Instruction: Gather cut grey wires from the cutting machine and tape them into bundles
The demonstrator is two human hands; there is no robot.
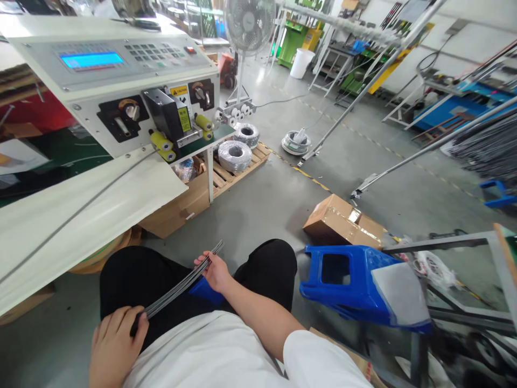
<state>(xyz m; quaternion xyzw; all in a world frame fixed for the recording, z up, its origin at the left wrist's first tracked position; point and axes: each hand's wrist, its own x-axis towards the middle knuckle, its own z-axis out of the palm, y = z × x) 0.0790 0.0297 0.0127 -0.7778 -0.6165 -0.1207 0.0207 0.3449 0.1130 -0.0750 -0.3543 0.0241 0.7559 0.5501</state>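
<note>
A thin bundle of grey wires [173, 293] lies slantwise above my lap. Near its upper end my right hand [214, 270] is closed round it, with the wire tips poking out past the fingers. My left hand [117, 342] is closed on the lower end, by my left thigh. To the upper left stands a grey-white machine [91, 113] with a lit blue display [92, 60]. A single grey wire [81, 210] runs from its yellow-green rollers [162, 145] down over a pale sloping tray [133, 186].
Coils of wrapped wire [234, 156] sit on a wooden pallet [258, 157] beyond the machine. To my right are a blue plastic stool [363, 264] and a cardboard box [343, 223]. A fan [249, 21] and metal poles [374, 180] stand further off.
</note>
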